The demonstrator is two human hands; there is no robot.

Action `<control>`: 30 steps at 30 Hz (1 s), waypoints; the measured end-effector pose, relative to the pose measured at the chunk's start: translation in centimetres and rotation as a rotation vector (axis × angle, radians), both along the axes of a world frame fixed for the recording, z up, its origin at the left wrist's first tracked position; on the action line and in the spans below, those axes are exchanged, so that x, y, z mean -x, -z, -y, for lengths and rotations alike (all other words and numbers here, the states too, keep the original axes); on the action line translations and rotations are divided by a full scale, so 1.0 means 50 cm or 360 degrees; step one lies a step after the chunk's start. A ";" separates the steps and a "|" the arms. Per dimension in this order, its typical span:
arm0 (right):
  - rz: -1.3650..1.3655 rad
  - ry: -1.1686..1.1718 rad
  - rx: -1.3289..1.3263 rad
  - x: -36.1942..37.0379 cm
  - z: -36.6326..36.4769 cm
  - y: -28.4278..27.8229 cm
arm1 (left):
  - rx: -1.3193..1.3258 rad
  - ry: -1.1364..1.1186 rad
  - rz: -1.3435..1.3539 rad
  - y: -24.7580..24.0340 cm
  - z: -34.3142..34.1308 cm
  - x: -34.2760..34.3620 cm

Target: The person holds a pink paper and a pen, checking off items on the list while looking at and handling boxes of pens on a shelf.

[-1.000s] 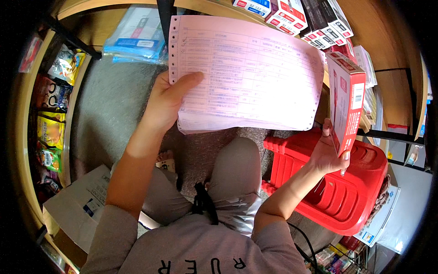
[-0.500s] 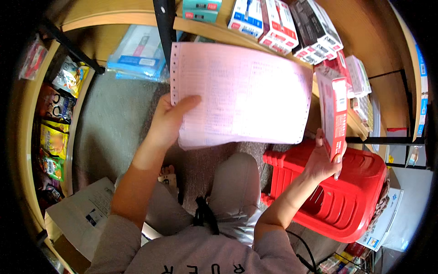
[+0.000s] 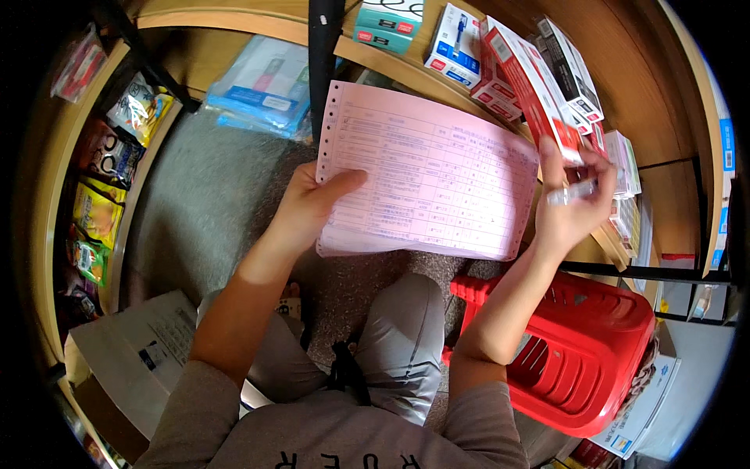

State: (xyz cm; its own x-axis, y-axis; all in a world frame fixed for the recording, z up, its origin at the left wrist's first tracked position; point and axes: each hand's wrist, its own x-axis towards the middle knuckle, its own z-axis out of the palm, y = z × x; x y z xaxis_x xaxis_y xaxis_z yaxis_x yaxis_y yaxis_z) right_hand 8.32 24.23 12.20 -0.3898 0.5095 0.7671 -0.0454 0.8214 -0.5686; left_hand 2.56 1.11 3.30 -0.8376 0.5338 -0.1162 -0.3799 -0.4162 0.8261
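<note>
My left hand grips the left edge of a stack of pink printed forms, thumb on top. Punched holes run down the side margins of the paper. On the right, my right hand is raised to the shelf, its fingers closed at the near end of a long red and white box. That box lies tilted over other pen boxes. A clear, pen-like stick is also tucked in the right hand; its exact kind is hard to make out.
The wooden shelf carries a blue and white pen box, black and white boxes and teal boxes. A red plastic stool stands at right. Plastic-wrapped packs lie far left; a cardboard box sits near left.
My right hand has lifted the red and white box up and away, from above the stool onto the shelf boxes. The pink forms have shifted slightly right, and the view has turned a little.
</note>
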 end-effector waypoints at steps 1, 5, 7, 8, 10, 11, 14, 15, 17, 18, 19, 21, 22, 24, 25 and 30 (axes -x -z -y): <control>0.0082 0.0110 -0.0009 0.016 0.006 -0.005 | 0.0001 -0.0011 0.0007 0.000 0.003 -0.002; 0.0285 0.0493 -0.0266 0.062 0.016 -0.025 | 0.0104 -0.0045 0.0036 0.004 0.010 0.000; 0.0345 0.0491 -0.0248 0.072 0.015 -0.021 | 0.0118 -0.0043 0.0054 0.004 0.015 0.001; 0.0402 0.0547 -0.0296 0.073 0.021 -0.023 | 0.0078 -0.0036 0.0037 0.002 0.018 0.002; 0.0513 0.0593 -0.0282 0.076 0.036 -0.021 | 0.0046 -0.0035 0.0024 0.003 0.025 0.003; 0.0620 0.0651 -0.0280 0.076 0.042 -0.018 | 0.0032 -0.0042 0.0006 0.004 0.028 0.003; 0.0564 0.0624 -0.0408 0.078 0.042 -0.007 | 0.0011 -0.0047 -0.0011 0.001 0.029 0.002; 0.0466 0.0641 -0.0558 0.080 0.038 -0.004 | 0.0002 -0.0044 -0.0013 -0.001 0.029 0.001; 0.0410 0.0603 -0.0574 0.088 0.033 -0.004 | 0.0017 -0.0046 -0.0008 0.000 0.029 0.001; 0.0372 0.0588 -0.0601 0.094 0.032 -0.002 | 0.0031 -0.0051 -0.0005 0.001 0.028 0.002; 0.0333 0.0575 -0.0631 0.100 0.031 -0.003 | 0.0031 -0.0045 -0.0004 0.001 0.028 0.002; 0.0397 0.0545 -0.0580 0.109 0.030 -0.004 | 0.0002 -0.0032 -0.0011 0.001 0.027 0.004; 0.0394 0.0427 -0.0515 0.116 0.029 -0.003 | 0.0003 -0.0031 -0.0011 0.001 0.028 0.004; 0.0389 0.0310 -0.0449 0.115 0.030 -0.002 | -0.0002 -0.0017 0.0015 0.000 0.031 0.004; 0.0237 0.0128 -0.0338 0.108 0.034 0.003 | -0.0002 -0.0019 0.0016 0.000 0.032 0.005; -0.0242 -0.0666 0.0450 0.004 0.138 0.030 | -0.0044 0.0000 0.0049 -0.005 0.034 0.009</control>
